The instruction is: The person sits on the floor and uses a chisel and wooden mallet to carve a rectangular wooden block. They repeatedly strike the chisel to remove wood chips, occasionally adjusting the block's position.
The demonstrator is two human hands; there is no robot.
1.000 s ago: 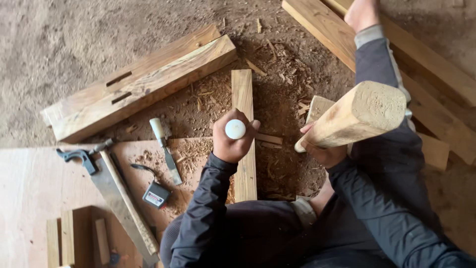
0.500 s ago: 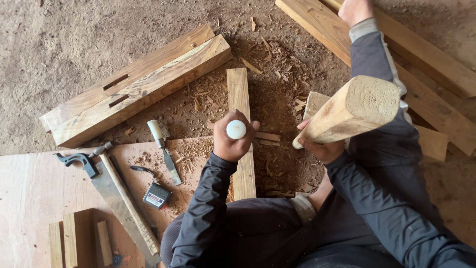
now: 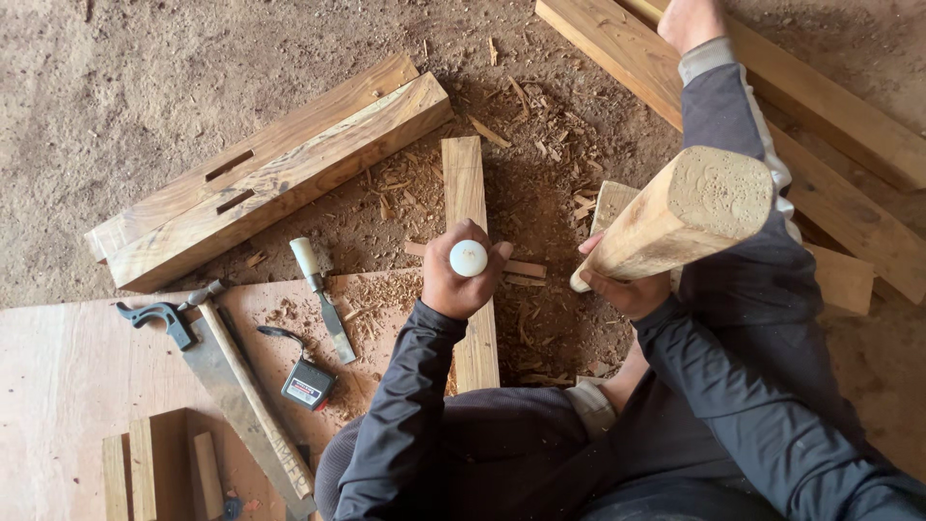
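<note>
Woodworking site: timbers (image 3: pixel 280 183), shavings (image 3: pixel 540 145), handsaw (image 3: pixel 231 386)

Far left floor (image 3: pixel 125 87) is left open. Passage left is blocked by mortised beams (image 3: pixel 270 183); right by stacked planks (image 3: pixel 830 106); near left by saw (image 3: pixel 227 396) and chisel (image 3: pixel 323 299).

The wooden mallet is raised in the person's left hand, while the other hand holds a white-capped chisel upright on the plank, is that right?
Not quite. The head view shows the wooden mallet raised in the right hand; the left hand holds the white-capped chisel upright on the plank.
</note>
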